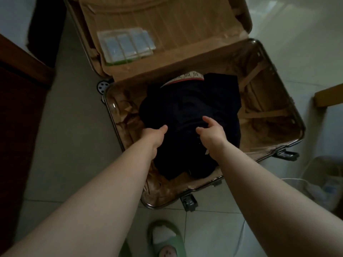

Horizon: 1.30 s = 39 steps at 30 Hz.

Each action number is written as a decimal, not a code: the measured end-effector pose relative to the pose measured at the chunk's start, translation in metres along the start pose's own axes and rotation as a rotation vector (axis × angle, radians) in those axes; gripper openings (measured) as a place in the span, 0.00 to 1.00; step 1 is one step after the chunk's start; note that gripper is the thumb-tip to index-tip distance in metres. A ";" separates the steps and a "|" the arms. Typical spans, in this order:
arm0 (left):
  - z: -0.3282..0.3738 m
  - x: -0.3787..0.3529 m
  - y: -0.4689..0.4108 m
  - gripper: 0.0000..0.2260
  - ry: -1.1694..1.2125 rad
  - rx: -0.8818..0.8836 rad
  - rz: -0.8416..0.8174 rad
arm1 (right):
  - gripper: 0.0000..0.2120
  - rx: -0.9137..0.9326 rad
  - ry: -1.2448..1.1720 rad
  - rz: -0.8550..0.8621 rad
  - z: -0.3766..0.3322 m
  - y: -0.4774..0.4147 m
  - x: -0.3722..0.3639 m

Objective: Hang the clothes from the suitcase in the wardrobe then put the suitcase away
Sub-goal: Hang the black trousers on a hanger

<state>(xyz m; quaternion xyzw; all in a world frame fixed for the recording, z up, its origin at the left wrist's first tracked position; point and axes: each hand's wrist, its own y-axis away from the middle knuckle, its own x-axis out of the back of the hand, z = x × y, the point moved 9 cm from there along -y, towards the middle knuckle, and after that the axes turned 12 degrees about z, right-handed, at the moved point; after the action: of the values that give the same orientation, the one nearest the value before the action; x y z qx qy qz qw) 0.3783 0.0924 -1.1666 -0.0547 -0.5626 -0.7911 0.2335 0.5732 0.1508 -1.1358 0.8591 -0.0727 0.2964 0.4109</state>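
Note:
An open suitcase (300,125) with tan lining lies on the tiled floor, its lid (167,25) folded back away from me. A heap of dark navy clothes (194,104) fills the middle of the near half. A light patterned piece with a red edge (187,76) shows at the heap's far end. My left hand (155,135) grips the dark fabric at the heap's left side, thumb on top and fingers hidden under the cloth. My right hand (213,132) rests on the heap beside it, thumb and forefinger spread apart.
A clear plastic packet (126,45) lies in the lid. Dark wooden furniture (22,89) stands at the left. A wooden edge (328,95) and a pale basket (326,179) are at the right. A green slipper (163,236) is on the floor near me.

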 end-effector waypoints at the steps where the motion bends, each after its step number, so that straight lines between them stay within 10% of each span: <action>1: -0.004 -0.006 -0.006 0.29 0.032 0.027 -0.014 | 0.26 0.015 0.002 -0.002 0.003 -0.002 -0.004; 12: 0.043 -0.016 0.025 0.22 0.194 -0.248 -0.137 | 0.51 0.167 0.220 -0.063 -0.009 0.006 -0.018; 17: 0.101 0.004 0.089 0.23 -0.039 -0.496 -0.195 | 0.38 0.493 0.395 -0.017 -0.076 0.049 0.004; 21: 0.129 0.033 0.128 0.13 -0.010 -0.464 -0.316 | 0.15 0.417 -0.087 -0.116 -0.114 0.094 0.023; 28: 0.149 0.107 0.196 0.13 0.335 -0.295 -0.369 | 0.15 -0.181 -0.642 -0.266 -0.155 0.170 0.038; 37: 0.126 0.245 0.262 0.49 0.264 -0.196 -0.024 | 0.20 -0.042 -0.760 -0.545 -0.291 0.288 0.100; 39: 0.133 0.271 0.303 0.43 0.390 -0.110 -0.077 | 0.21 -0.025 -0.768 -0.589 -0.323 0.317 0.115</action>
<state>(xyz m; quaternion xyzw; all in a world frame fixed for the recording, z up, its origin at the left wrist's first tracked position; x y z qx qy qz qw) 0.2456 0.0532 -0.7622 0.1085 -0.4644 -0.8246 0.3043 0.4050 0.2002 -0.7026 0.8854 0.0236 -0.1718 0.4312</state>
